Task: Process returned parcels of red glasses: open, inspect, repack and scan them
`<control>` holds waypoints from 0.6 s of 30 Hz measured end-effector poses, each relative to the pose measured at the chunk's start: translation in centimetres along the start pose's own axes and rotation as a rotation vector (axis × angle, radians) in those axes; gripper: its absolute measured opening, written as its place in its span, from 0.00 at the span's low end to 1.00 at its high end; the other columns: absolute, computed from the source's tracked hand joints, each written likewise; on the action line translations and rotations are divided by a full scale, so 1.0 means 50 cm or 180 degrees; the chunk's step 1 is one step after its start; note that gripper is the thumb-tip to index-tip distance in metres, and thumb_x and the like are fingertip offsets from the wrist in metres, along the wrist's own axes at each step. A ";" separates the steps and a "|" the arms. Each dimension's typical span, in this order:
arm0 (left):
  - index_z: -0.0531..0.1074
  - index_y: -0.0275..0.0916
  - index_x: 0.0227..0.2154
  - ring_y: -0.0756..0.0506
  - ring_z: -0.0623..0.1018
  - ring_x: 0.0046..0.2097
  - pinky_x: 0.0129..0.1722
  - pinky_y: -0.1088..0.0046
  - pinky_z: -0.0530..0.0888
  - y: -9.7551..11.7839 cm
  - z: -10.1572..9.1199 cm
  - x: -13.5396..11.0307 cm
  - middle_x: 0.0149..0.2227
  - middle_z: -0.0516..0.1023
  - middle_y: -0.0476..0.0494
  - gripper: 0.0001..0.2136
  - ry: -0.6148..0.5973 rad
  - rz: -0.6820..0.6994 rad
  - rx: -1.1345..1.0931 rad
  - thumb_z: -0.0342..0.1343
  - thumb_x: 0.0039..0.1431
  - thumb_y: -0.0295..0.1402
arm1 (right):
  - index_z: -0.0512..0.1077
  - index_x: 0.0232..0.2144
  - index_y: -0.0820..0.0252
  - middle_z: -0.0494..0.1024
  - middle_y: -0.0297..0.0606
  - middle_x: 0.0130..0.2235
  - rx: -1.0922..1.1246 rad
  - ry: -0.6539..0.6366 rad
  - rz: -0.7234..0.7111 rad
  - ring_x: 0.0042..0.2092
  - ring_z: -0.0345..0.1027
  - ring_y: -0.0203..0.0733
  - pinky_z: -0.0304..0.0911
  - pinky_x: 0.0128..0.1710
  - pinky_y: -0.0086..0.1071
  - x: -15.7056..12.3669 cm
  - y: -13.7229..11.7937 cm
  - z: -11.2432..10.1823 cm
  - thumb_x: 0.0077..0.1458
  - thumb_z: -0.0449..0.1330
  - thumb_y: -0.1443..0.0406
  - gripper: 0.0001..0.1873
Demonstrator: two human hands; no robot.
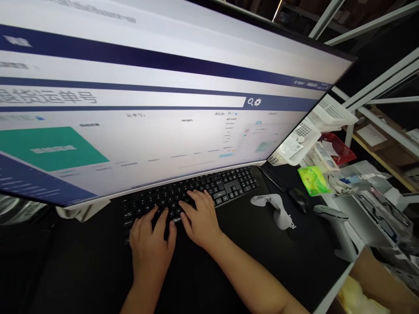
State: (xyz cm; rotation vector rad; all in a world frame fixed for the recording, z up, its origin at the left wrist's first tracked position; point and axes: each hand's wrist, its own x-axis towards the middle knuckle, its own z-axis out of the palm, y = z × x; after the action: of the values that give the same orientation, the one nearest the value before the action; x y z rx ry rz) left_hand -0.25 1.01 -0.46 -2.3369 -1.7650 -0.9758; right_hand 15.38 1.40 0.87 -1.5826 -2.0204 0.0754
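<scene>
My left hand (151, 237) rests on the left part of a black computer keyboard (234, 187), its fingers spread over the keys. Beside it, my right hand (201, 218) lies across the middle keys with fingers apart. Neither hand holds anything. Just behind the keyboard stands a large monitor (157, 131), tilted in view, showing a page with dark blue bars, a green block and a search field. The monitor's lower edge overhangs some of the back keys. Right of the keyboard lies a grey crumpled cloth-like piece (273, 207).
A black mouse (298, 199) and a grey handheld scanner (340, 229) lie at the right. Beyond them are a green packet (314, 180), white perforated baskets (303, 139) and a red tray (340, 149). A cardboard box (382, 277) stands by the desk's right edge.
</scene>
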 end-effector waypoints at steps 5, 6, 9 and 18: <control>0.73 0.36 0.52 0.31 0.73 0.58 0.60 0.42 0.69 -0.002 0.003 0.001 0.55 0.73 0.29 0.17 0.0033 0.0051 -0.0060 0.59 0.60 0.30 | 0.73 0.54 0.55 0.70 0.43 0.60 -0.0018 -0.0134 0.0014 0.65 0.55 0.46 0.45 0.70 0.47 -0.001 0.004 -0.006 0.65 0.56 0.62 0.17; 0.73 0.36 0.52 0.31 0.73 0.57 0.59 0.42 0.69 -0.002 0.003 0.001 0.55 0.73 0.29 0.17 0.0042 0.0055 -0.0069 0.59 0.59 0.30 | 0.73 0.54 0.55 0.70 0.43 0.60 -0.0017 -0.0149 0.0012 0.65 0.55 0.46 0.45 0.71 0.47 -0.001 0.004 -0.006 0.65 0.55 0.61 0.17; 0.74 0.37 0.52 0.30 0.73 0.57 0.59 0.41 0.69 0.002 0.003 0.004 0.54 0.73 0.28 0.17 0.0052 -0.0005 -0.0102 0.59 0.59 0.30 | 0.72 0.55 0.55 0.70 0.43 0.60 -0.0017 -0.0186 0.0015 0.65 0.55 0.45 0.44 0.71 0.46 -0.001 0.003 -0.008 0.66 0.54 0.61 0.17; 0.74 0.35 0.51 0.31 0.75 0.55 0.58 0.44 0.71 -0.003 0.008 0.003 0.53 0.74 0.26 0.17 0.0065 0.0115 -0.0034 0.60 0.59 0.31 | 0.72 0.55 0.56 0.69 0.43 0.60 0.0027 -0.0219 0.0027 0.65 0.55 0.45 0.43 0.71 0.46 -0.001 0.005 -0.009 0.67 0.53 0.60 0.18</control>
State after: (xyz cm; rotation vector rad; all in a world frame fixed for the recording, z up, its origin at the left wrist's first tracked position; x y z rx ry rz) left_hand -0.20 1.36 -0.74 -2.3478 -1.7083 -1.0026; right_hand 15.82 1.31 1.12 -1.6037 -2.0632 0.1433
